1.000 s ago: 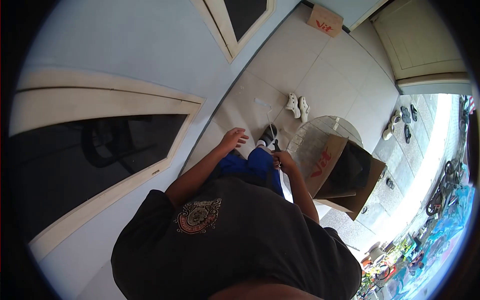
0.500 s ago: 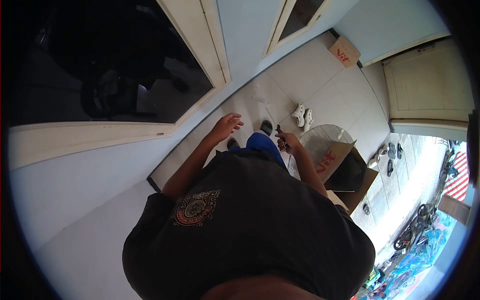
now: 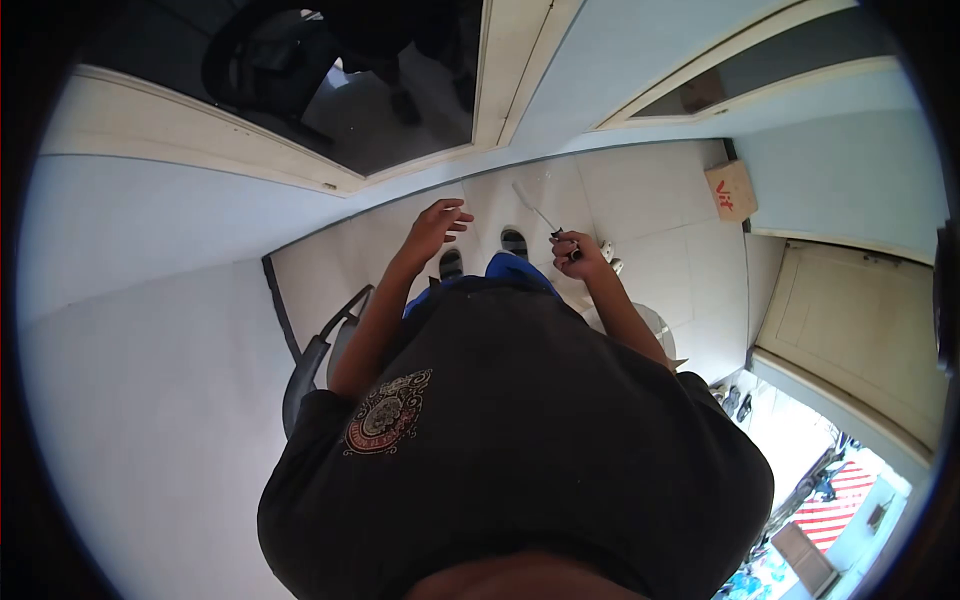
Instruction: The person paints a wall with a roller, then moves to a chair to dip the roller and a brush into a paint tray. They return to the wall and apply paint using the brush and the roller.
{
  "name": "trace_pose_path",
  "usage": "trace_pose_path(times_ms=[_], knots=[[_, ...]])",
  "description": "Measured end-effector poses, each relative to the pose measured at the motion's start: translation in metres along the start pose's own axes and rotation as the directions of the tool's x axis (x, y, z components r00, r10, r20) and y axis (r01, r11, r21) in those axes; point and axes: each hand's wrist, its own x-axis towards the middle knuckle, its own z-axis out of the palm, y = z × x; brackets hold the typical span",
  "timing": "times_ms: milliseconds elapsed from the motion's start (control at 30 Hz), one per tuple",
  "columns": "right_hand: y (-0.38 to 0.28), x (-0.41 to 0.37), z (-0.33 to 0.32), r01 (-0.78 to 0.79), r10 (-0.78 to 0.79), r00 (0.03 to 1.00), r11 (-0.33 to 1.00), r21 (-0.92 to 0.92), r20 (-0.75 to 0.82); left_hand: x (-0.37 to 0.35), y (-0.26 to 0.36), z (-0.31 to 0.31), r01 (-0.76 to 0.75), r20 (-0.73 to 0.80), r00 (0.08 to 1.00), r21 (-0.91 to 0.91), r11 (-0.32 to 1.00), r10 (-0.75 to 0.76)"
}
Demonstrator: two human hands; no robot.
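My right hand (image 3: 578,254) is closed around the dark handle of a thin-shafted tool (image 3: 543,217). Its slim metal shaft points forward and left over the tiles and finishes in a pale, narrow end; its exact kind is too small to make out. My left hand (image 3: 438,226) is held out in front of the body with fingers apart and nothing in it. Below the hands are my sandals (image 3: 513,241) and blue trousers (image 3: 515,268). White clogs (image 3: 612,257) lie just beyond the right hand, partly hidden by it.
A pale wall with dark framed windows (image 3: 400,95) runs along the front. A Vit carton (image 3: 731,191) stands in the far corner. At left is a black chair (image 3: 310,375); at right, a round clear object (image 3: 655,325), a cream door (image 3: 850,325) and a bright doorway with footwear (image 3: 738,402).
My body and view have turned left. The large open carton at right has dropped out of sight, and a black chair has appeared at left. The tool stays in my right hand.
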Motion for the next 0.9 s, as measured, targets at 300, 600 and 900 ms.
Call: trace_pose_path(times_ms=[300,600,900], knots=[[-0.074,0.001,-0.022,-0.087,0.087,0.996,0.996,-0.003,-0.01,0.012,0.023,0.056,0.005,-0.156,0.987,-0.128,0.992,-0.025],[-0.116,0.038,-0.013,-0.202,0.192,0.974,0.976,-0.078,-0.121,-0.007,0.004,0.096,0.078,-0.3,0.939,-0.289,0.954,-0.168],[-0.081,0.066,0.052,-0.481,0.418,0.876,0.78,-0.399,-0.239,-0.062,-0.038,0.101,-0.119,-0.538,0.825,-0.463,0.878,-0.172]])
